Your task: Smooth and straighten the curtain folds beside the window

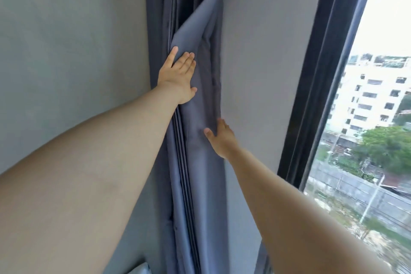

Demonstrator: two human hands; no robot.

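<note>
In the narrow corner between a grey wall and a dark-framed window, we are working on a blue-grey curtain that is hanging gathered into a tall bundle of pleats. Our left hand is lying flat and open, fingers together, pressing high on the outermost fold. Our right hand is resting lower down on the bundle's right edge, thumb spread away from the fingers, which are curling at the fabric edge; we cannot tell whether they are gripping it. Below our hands, along the left side, the pleats are lying in neat, tight parallel lines, which suggests that part is already in order. Above and between our hands, one broad fold is bulging out and twisting diagonally, with small puckers beside it. We judge the job as partly finished, with this upper section needing flattening.
</note>
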